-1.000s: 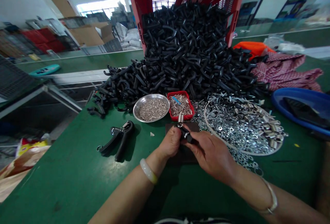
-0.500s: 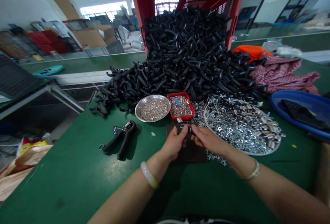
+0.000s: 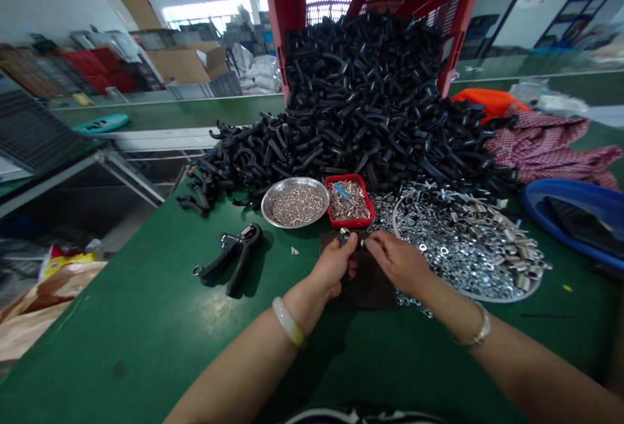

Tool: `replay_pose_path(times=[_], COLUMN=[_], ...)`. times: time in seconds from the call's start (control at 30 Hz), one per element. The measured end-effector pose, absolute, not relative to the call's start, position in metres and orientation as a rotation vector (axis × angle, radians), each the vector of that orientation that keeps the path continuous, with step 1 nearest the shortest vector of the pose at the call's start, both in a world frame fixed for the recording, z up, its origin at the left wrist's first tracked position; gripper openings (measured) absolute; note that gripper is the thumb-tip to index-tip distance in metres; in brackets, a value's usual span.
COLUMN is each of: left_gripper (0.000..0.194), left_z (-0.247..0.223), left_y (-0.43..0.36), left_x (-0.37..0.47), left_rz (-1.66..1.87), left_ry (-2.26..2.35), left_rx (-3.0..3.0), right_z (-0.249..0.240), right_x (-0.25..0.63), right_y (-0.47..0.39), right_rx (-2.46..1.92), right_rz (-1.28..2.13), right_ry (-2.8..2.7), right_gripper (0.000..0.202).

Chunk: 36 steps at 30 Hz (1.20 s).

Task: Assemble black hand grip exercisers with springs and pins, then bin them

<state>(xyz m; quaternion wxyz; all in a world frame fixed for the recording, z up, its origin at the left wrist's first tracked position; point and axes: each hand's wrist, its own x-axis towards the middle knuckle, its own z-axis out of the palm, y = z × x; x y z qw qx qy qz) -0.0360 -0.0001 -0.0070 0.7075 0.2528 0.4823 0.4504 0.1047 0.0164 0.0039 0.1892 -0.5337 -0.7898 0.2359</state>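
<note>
Above a dark mat (image 3: 368, 284) my two hands work close together. My left hand (image 3: 335, 263) is closed around a small dark part with a shiny metal piece at its top. The fingers of my right hand (image 3: 392, 258) are pinched at the part's right end, on something too small to make out. Just beyond them stand a red tray (image 3: 349, 222) of small pins and a steel bowl (image 3: 294, 224) of tiny metal pieces. A black hand grip with a spring (image 3: 238, 261) lies to the left on the green table (image 3: 160, 346).
A large heap of black handles (image 3: 361, 105) spills from a red crate (image 3: 277, 21). At the right are a round tray (image 3: 511, 297) heaped with metal parts, a blue basin (image 3: 536, 199) and a checked cloth (image 3: 546, 141).
The view has shifted slightly, moving the scene rightward. My right hand has turned, its fingertips slightly farther from my left hand, and the metal piece now shows at my left fingertips.
</note>
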Motion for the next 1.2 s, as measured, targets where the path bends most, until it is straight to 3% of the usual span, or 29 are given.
replay_pose_path(times=[0.07,0.17,0.3,0.33,0.4,0.47,0.6,0.73,0.8,0.83,0.97,1.07,1.2], left_gripper=[0.042,0.041,0.039,0.039,0.039,0.040,0.042,0.042,0.039,0.037,0.042,0.047,0.066], left_z=[-0.006,-0.004,-0.005,-0.005,-0.006,-0.006,-0.008,-0.011,-0.012,-0.012,-0.010,-0.009,-0.011], left_y=[0.000,0.000,0.000,0.000,0.000,-0.001,-0.002,0.000,0.002,0.004,0.015,0.024,0.027], left_x=[-0.038,-0.040,-0.042,-0.043,-0.043,-0.043,-0.043,-0.048,-0.055,-0.059,-0.074,-0.077,-0.075], left_rz=[0.992,0.975,0.951,0.944,0.933,0.926,0.885,0.962,0.946,0.902,0.703,0.514,0.306], left_ry=[1.065,1.061,1.043,1.047,1.065,1.075,1.080,1.237,1.290,1.277,1.139,1.223,1.475], left_rx=[0.552,0.556,0.528,0.541,0.579,0.596,0.689,1.265,1.531,1.633,2.000,2.234,2.560], right_z=[0.004,0.004,0.003,0.003,0.004,0.006,0.003,-0.004,-0.003,-0.001,0.006,0.000,-0.011], right_x=[0.104,0.103,0.101,0.101,0.101,0.101,0.100,0.097,0.099,0.101,0.111,0.116,0.115], right_y=[0.017,0.015,0.010,0.009,0.008,0.008,0.003,-0.002,-0.001,0.002,0.023,0.035,0.031], right_rx=[-1.495,-1.520,-1.495,-1.524,-1.615,-1.622,-1.515,-1.543,-1.537,-1.531,-1.241,-1.097,-1.335], right_rz=[0.573,0.794,0.415,0.454,0.826,1.045,0.890,1.575,1.693,1.561,0.500,0.315,0.070], right_ry=[-2.261,-2.326,-2.288,-2.280,-2.270,-2.211,-1.970,-1.755,-1.822,-1.932,-2.407,-2.693,-2.727], right_gripper=[0.052,0.069,0.056,0.058,0.071,0.071,0.050,0.062,0.066,0.063,0.031,0.031,0.024])
